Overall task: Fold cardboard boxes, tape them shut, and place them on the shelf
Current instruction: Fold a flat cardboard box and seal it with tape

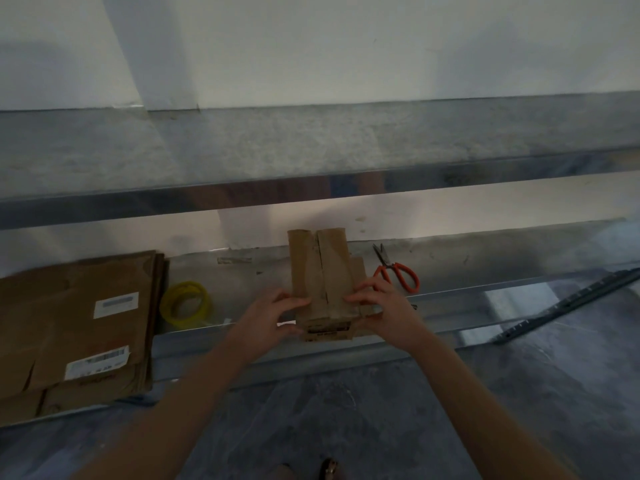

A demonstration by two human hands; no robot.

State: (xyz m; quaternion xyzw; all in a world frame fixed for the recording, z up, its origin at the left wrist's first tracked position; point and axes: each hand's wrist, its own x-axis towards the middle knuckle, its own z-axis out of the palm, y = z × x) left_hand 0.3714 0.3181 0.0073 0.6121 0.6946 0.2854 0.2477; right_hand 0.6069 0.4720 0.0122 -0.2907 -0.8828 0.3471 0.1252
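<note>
**Cardboard box (323,271) flaps may pop up before the tape goes on**

I think the big risk is the 2 top flaps. I see no tape on them, so only my fingers hold them down. If I lift a hand to get the tape roll (185,304), that flap could spring up and the gap in the middle could open. The tape roll lies to the left of the box, near the front edge of the lower shelf (242,271), so my left hand (270,317) would have to let go first. The box sits close to that front edge too. A hard push or a bump could slide it off onto the floor.

My left hand lies on the left flap with its fingers fairly flat, pressing down. My right hand (384,306) presses the right flap with bent fingertips. Neither hand is wrapped around anything, as far as I can tell.

The box is small, brown and a bit creased. Its 2 flaps meet in a line down the middle of the top, and the line looks a little crooked. 1 side flap (358,271) sticks out on the right and is not tucked in. That flap could catch or get taped crooked.

The scissors (398,271) with orange handles lie just right of the box. A pile of flat cardboard (76,323) fills the left end of the shelf.
</note>
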